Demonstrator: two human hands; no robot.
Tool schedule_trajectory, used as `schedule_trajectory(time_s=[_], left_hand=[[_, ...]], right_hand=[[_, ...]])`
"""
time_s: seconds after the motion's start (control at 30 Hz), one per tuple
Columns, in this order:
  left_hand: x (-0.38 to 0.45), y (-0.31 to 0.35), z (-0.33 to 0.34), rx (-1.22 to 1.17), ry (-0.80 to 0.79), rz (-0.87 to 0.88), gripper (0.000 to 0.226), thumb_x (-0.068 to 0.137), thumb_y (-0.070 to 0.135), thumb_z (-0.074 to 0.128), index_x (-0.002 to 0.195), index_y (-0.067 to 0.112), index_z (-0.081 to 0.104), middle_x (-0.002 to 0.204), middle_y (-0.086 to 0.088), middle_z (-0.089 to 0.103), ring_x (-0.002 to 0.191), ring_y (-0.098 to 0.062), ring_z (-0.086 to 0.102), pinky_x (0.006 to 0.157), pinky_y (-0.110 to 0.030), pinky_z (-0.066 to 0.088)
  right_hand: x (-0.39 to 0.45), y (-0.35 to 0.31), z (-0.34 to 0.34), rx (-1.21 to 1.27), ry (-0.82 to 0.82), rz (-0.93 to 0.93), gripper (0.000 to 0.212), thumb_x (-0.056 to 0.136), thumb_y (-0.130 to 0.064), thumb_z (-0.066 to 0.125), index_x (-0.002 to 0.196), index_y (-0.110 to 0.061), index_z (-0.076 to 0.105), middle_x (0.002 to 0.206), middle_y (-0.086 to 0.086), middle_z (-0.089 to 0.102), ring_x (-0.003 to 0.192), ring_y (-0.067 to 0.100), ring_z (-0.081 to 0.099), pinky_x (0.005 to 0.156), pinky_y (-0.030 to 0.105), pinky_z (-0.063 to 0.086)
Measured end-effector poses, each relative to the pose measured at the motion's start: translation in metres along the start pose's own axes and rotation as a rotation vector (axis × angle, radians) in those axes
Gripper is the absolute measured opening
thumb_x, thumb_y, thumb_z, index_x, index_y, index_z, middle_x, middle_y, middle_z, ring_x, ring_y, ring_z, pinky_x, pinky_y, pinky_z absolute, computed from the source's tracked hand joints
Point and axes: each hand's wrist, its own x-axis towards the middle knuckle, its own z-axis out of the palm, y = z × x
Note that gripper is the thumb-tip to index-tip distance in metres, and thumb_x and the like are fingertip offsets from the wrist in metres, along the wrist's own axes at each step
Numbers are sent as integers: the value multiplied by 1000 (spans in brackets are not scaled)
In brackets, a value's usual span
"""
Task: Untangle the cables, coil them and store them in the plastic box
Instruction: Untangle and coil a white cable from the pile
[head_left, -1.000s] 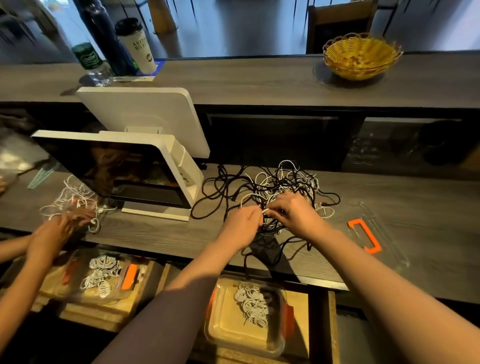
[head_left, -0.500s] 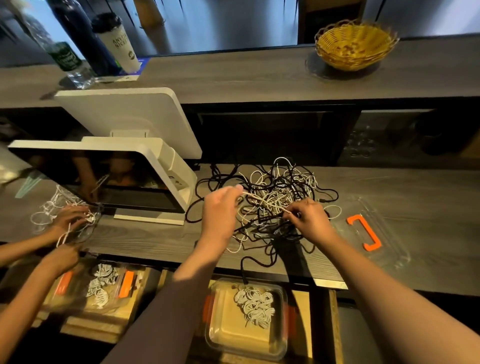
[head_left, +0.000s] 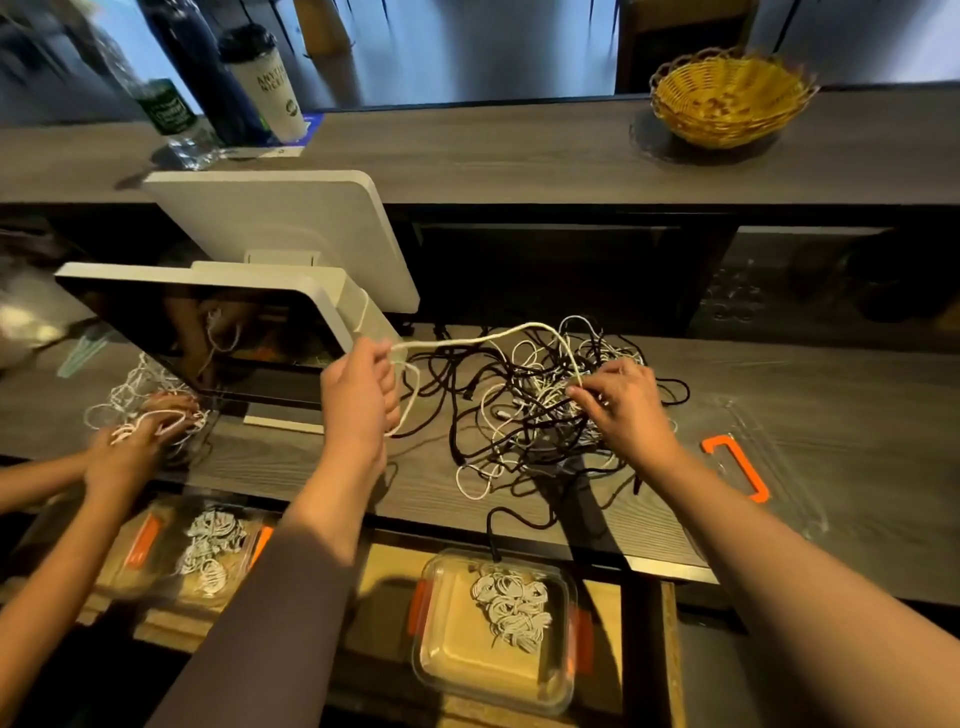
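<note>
A tangle of black and white cables lies on the grey counter. My left hand is shut on a white cable, lifted up and to the left of the pile, with a loop hanging below the fist. My right hand rests on the right side of the tangle, its fingers pinching that cable where it enters the pile. Below the counter edge sits a clear plastic box with orange clips, holding coiled white cables.
A clear lid with an orange handle lies right of the pile. A white point-of-sale screen stands left. Another person's hands work white cables at far left, above a second box. A wicker basket, cup and bottles stand on the upper shelf.
My left hand has pulled a white cable out of the tangle, up and to the left. My right hand shifted right and holds the pile down.
</note>
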Motion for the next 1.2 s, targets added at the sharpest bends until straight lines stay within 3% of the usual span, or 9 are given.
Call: schedule_trajectory(time_s=[0.1,0.17,0.3,0.4,0.53,0.7,0.87,1.0,1.2], left_hand=[[9,-10,-3,453,-12,-5,29,92,21,57,64,20,60,59,1,49,55,-16,41,52,-29,32],[7,-14,0,722,-100,32,10,92,19,63,88,19,71,75,0,64,64,-14,54,56,-27,43],[-5,-23,15,1000,-293,159,43,90,15,66,127,36,60,70,2,63,55,-11,51,51,-23,40],[-13,-34,32,1052,-418,210,57,92,15,64,139,44,49,73,1,64,54,-12,48,50,-23,39],[-15,-49,45,1079,-509,173,11,97,27,56,101,34,65,75,2,63,60,-14,52,58,-33,44],[-16,-55,45,1081,-489,203,35,99,49,52,77,23,60,68,4,59,62,-15,53,61,-32,44],[-20,-46,41,917,-368,239,47,97,50,57,73,11,63,61,2,55,57,-13,51,64,-35,49],[-28,-21,33,774,-272,310,45,98,46,57,63,16,55,56,5,47,52,-8,43,60,-31,39],[-47,5,10,468,-181,283,44,98,39,58,64,14,51,51,6,39,47,-10,36,54,-31,32]], right_hand=[[1,-3,1,4,-32,-5,38,91,-49,51,109,-23,74,99,-7,56,106,20,47,88,35,34],[0,-6,0,-18,-39,-42,38,91,-48,49,109,-25,73,99,-6,66,104,20,50,88,35,34],[-4,-17,-1,-109,-88,-213,32,92,-43,51,108,-25,73,94,-8,72,95,17,54,85,35,35],[-6,-24,3,-121,-138,-325,32,93,-40,52,104,-20,74,85,-5,71,82,18,55,73,35,44],[-10,-38,4,-46,-191,-375,31,93,-31,54,110,-15,73,86,-1,68,76,15,59,66,33,53],[-12,-35,12,-5,-217,-269,19,95,-19,63,113,-14,70,99,-4,67,86,10,61,83,27,53],[-21,-9,22,74,-218,78,13,98,-17,60,108,-14,67,92,-11,62,79,5,58,72,16,45],[-29,11,24,182,-210,259,10,99,-21,60,101,-15,67,85,-2,67,77,13,64,77,37,57],[-29,17,23,300,-231,383,11,98,-26,60,92,-21,67,84,2,70,81,20,68,79,43,58]])
